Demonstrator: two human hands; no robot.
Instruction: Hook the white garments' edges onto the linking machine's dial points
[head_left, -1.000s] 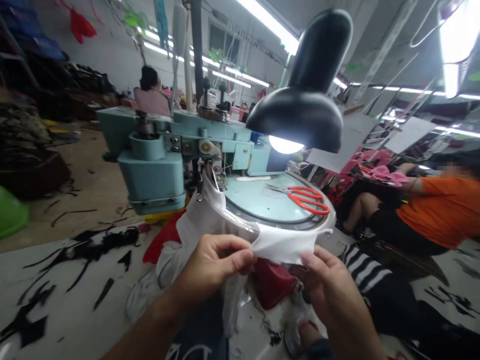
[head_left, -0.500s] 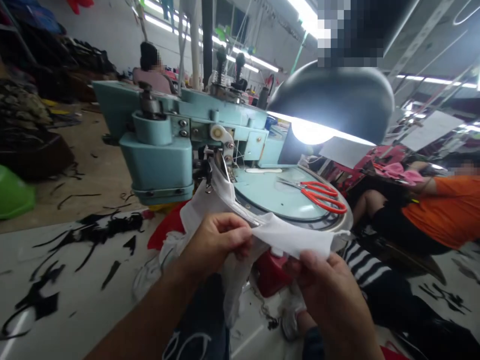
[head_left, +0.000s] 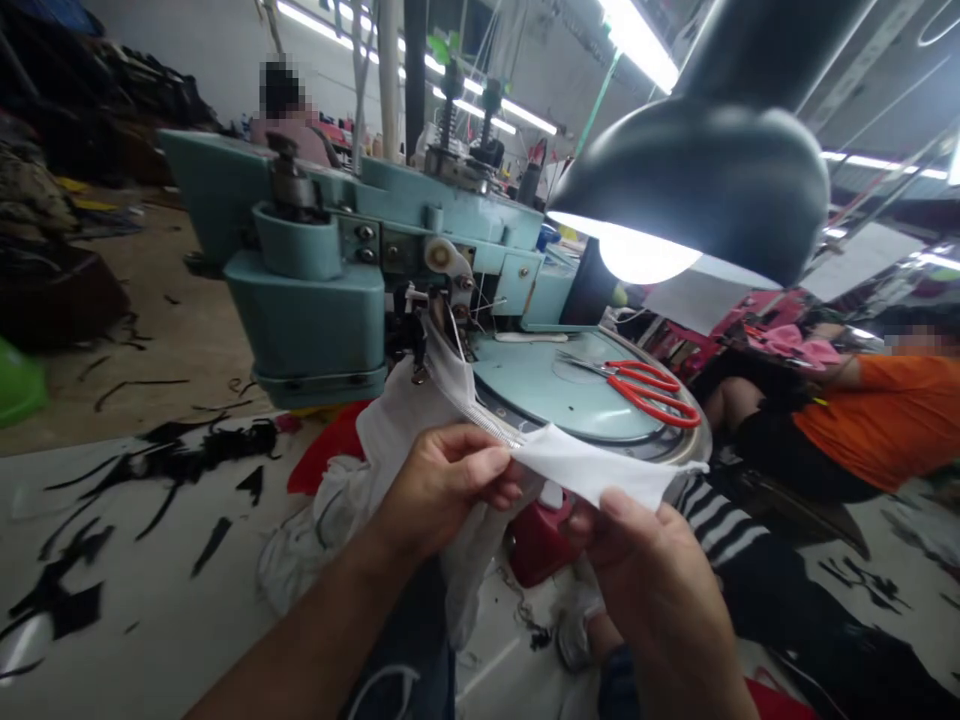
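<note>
Both hands, left [head_left: 454, 485] and right [head_left: 637, 560], pinch the white fabric [head_left: 592, 462] at the machine bed's [head_left: 555, 385] near edge; red-handled scissors [head_left: 634, 385] lie on the bed; the black lamp [head_left: 697, 190] hangs above.

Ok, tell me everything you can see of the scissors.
The scissors have two red looped handles, smooth and plastic-looking, and slim, grey, metallic blades. They lie flat on the round pale blue-green plate, tips pointing left, handles near its right edge. Only the plate appears to touch them. Blade gap: too small to tell.
</note>
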